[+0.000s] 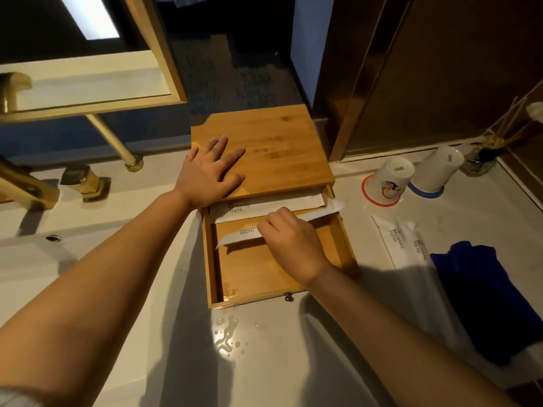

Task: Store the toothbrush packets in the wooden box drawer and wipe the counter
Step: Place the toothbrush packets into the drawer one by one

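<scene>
The wooden box (279, 136) stands on the white counter (293, 362) with its drawer (252, 271) pulled open toward me. My left hand (210, 171) lies flat on the box lid, fingers spread. My right hand (291, 245) grips a white toothbrush packet (244, 233) over the drawer, one end of it sticking out past the drawer's right wall. Another packet (273, 204) lies at the back of the drawer. Two more packets (402, 239) lie on the counter to the right, overlapping. A blue cloth (484, 298) lies beside them.
Two upturned paper cups (390, 180) (437, 168) and a reed diffuser (482, 160) stand at the back right. Water drops (227, 339) sit on the counter in front of the drawer. Brass taps (82, 180) and the sink (73, 259) are to the left.
</scene>
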